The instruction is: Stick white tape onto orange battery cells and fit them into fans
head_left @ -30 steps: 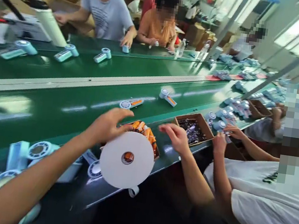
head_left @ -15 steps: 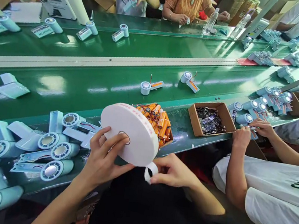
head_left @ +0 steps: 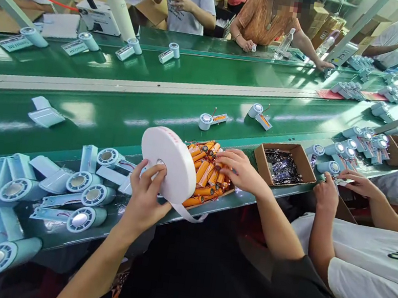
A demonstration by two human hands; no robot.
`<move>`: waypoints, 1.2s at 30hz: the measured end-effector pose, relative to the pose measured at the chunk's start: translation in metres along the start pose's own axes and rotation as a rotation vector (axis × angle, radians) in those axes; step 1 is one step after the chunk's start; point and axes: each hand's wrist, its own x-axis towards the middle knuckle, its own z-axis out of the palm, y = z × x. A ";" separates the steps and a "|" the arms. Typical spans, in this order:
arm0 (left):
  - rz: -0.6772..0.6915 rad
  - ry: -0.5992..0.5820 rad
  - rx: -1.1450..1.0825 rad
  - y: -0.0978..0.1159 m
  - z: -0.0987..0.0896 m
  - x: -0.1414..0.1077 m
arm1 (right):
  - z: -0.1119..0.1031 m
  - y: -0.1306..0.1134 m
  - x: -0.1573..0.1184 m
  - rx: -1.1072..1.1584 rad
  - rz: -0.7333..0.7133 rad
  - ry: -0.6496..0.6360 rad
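Note:
My left hand [head_left: 149, 189] grips a large white tape roll [head_left: 169, 164], its fingertips at the central hole. A loose strip of tape [head_left: 189, 215] hangs from the roll's lower edge, its end curling free. Over the right side of a box full of orange batteries [head_left: 205, 172] reaches my right hand [head_left: 238, 169], fingers spread and fingertips touching the batteries. The roll hides part of that pile's left side. To the left of the roll, light blue fan housings [head_left: 92, 194] lie in a group on the bench.
A cardboard box of small circuit boards [head_left: 284, 163] stands right of the batteries. Two open fan units [head_left: 206, 121] rest on the green belt [head_left: 123, 109]. A co-worker's hands [head_left: 327, 196] work at the right; more people sit across the belt.
My right hand has let go of the tape end and moved up and right to the batteries. The roll has tilted and shifted slightly left. The view has shifted a little.

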 end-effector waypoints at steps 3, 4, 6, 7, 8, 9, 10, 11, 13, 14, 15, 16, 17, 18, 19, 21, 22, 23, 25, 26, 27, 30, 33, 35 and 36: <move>0.041 -0.006 0.024 0.003 0.000 0.001 | 0.011 -0.005 0.008 0.442 0.176 0.330; 0.063 -0.009 0.043 0.003 -0.001 0.001 | 0.015 -0.010 0.007 0.604 0.236 0.418; 0.102 -0.028 0.092 0.003 -0.004 0.000 | 0.018 -0.025 0.001 0.859 0.304 0.445; 0.119 -0.044 0.117 0.003 -0.005 0.000 | 0.018 -0.034 -0.003 0.933 0.320 0.400; 0.129 -0.059 0.140 0.004 -0.007 -0.001 | 0.017 -0.042 -0.007 0.973 0.320 0.348; 0.137 -0.072 0.160 0.004 -0.008 -0.001 | 0.016 -0.050 -0.011 0.988 0.301 0.304; 0.144 -0.082 0.177 0.004 -0.009 -0.001 | 0.015 -0.056 -0.015 0.979 0.270 0.267; 0.152 -0.087 0.191 0.005 -0.010 -0.001 | 0.013 -0.061 -0.018 0.946 0.240 0.235; 0.162 -0.090 0.214 0.006 -0.011 -0.001 | 0.011 -0.068 -0.023 0.813 0.208 0.186; 0.163 -0.090 0.221 0.007 -0.011 -0.001 | 0.010 -0.070 -0.025 0.730 0.212 0.166; 0.162 -0.089 0.227 0.008 -0.011 0.000 | 0.010 -0.071 -0.026 0.655 0.226 0.149; 0.159 -0.087 0.231 0.009 -0.011 0.000 | 0.010 -0.071 -0.026 0.596 0.239 0.137; 0.161 -0.086 0.237 0.009 -0.011 0.001 | 0.011 -0.072 -0.026 0.555 0.247 0.127; 0.166 -0.086 0.245 0.010 -0.012 0.001 | 0.011 -0.072 -0.026 0.523 0.250 0.114; 0.175 -0.086 0.258 0.010 -0.012 0.001 | 0.011 -0.072 -0.025 0.493 0.248 0.090; 0.194 -0.090 0.297 0.011 -0.012 0.001 | 0.010 -0.072 -0.024 0.438 0.240 0.022; 0.199 -0.090 0.318 0.011 -0.012 0.001 | 0.008 -0.071 -0.023 0.417 0.240 -0.013; 0.199 -0.092 0.338 0.012 -0.013 0.000 | 0.005 -0.070 -0.023 0.406 0.245 -0.042; 0.198 -0.109 0.367 0.012 -0.014 -0.001 | -0.001 -0.065 -0.023 0.407 0.270 -0.073; 0.198 -0.124 0.378 0.013 -0.015 -0.001 | -0.003 -0.062 -0.024 0.418 0.288 -0.081; 0.195 -0.138 0.388 0.014 -0.016 -0.001 | -0.002 -0.060 -0.024 0.440 0.307 -0.087; 0.152 -0.124 0.405 0.019 -0.016 0.002 | 0.019 -0.059 -0.026 0.613 0.339 0.023; 0.063 -0.058 0.347 0.033 -0.008 0.000 | 0.053 -0.062 -0.024 0.848 0.331 0.456; 0.012 -0.047 0.244 0.050 0.002 -0.009 | 0.058 -0.059 -0.020 0.959 0.334 0.657; 0.009 -0.058 0.182 0.059 0.008 -0.015 | 0.051 -0.055 -0.016 0.995 0.327 0.718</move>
